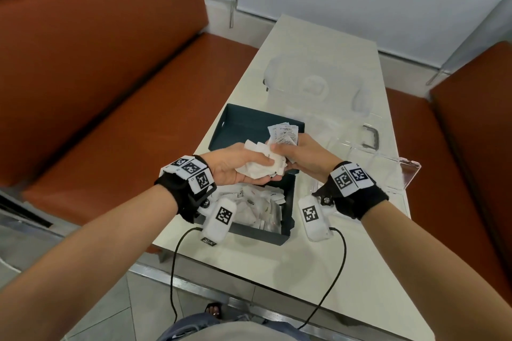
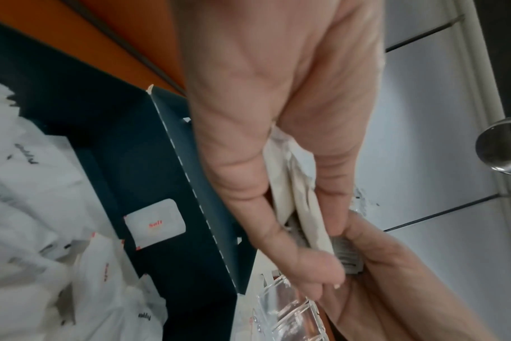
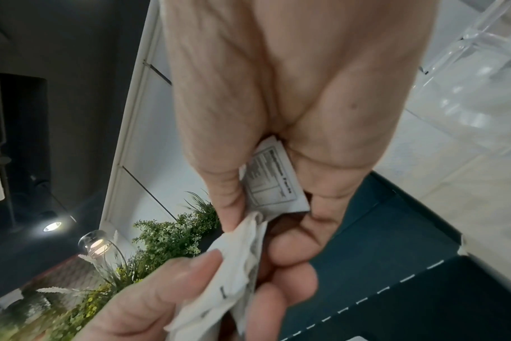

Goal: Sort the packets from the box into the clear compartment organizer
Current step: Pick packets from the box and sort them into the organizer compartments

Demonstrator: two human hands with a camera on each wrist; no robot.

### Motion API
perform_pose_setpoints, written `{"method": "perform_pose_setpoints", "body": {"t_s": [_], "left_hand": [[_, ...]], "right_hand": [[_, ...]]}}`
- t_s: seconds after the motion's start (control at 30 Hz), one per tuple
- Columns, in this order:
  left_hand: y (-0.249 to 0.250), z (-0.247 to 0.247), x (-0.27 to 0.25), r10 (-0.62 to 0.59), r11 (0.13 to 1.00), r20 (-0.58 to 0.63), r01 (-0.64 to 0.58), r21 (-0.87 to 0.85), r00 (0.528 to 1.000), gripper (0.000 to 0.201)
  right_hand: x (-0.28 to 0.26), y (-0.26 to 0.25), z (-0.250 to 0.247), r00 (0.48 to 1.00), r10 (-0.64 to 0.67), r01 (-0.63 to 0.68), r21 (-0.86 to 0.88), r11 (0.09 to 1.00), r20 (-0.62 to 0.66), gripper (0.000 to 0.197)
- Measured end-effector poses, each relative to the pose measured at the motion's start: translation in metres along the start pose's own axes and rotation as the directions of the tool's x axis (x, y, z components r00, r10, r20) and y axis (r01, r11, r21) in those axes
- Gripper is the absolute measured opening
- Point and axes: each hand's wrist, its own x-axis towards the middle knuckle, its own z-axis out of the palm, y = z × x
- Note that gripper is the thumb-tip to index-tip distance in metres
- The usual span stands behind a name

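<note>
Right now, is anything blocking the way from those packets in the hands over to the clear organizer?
Nothing visible does. Both hands, left and right, hold packets above the dark box. The clear organizer lies just to the right with its lid swung open and back.

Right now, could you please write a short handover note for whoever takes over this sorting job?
Left hand: holds a bunch of white packets above the dark box.
Right hand: grips a small stack of packets with their printed backs showing, and meets the left hand's bunch.
Box: near table edge, with many packets still inside, one marked Salt. Its lid lies just behind it.
Clear organizer: open, to the right of the box; no packet is visible in its compartments.
Done: two handfuls lifted out.
Left: place the held packets in compartments, then sort the rest of the box.
</note>
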Motion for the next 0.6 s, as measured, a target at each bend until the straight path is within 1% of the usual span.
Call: {"method": "perform_pose_setpoints", "body": {"t_s": [0.07,0.17,0.27,0.37,0.43,0.5,0.53,0.6], "left_hand": [[-0.005,0.002,0.001,0.020,0.999,-0.019,-0.021,-0.030,1.000,0.035],[-0.011,0.003,0.002,0.050,0.987,-0.089,-0.063,-0.145,0.995,0.037],[-0.015,0.004,0.008,0.107,0.942,-0.194,-0.162,-0.294,0.975,0.037],[-0.019,0.008,0.014,0.159,0.891,-0.268,-0.255,-0.376,0.950,0.033],[-0.021,0.014,0.017,0.188,0.875,-0.264,-0.283,-0.392,0.946,0.033],[-0.024,0.022,0.020,0.223,0.861,-0.219,-0.298,-0.413,0.950,0.036],[-0.026,0.025,0.021,0.244,0.855,-0.196,-0.306,-0.418,0.950,0.037],[-0.027,0.029,0.024,0.277,0.847,-0.157,-0.319,-0.425,0.948,0.040]], "right_hand": [[-0.002,0.002,-0.003,1.000,0.006,-0.006,0.032,0.999,-0.002,0.012],[-0.005,0.006,-0.013,1.000,0.001,0.000,0.108,0.994,-0.012,0.010],[-0.008,0.010,-0.022,0.999,-0.004,0.011,0.140,0.990,-0.053,0.011],[-0.013,0.014,-0.024,0.999,-0.010,0.017,0.202,0.979,-0.035,0.018],[-0.016,0.016,-0.022,1.000,-0.009,0.013,0.225,0.974,-0.018,0.027],[-0.018,0.018,-0.020,1.000,-0.009,0.011,0.221,0.975,-0.009,0.038],[-0.020,0.018,-0.018,1.000,-0.019,0.018,0.202,0.979,0.003,0.040],[-0.024,0.018,-0.016,0.999,-0.035,0.032,0.144,0.989,0.021,0.036]]}}
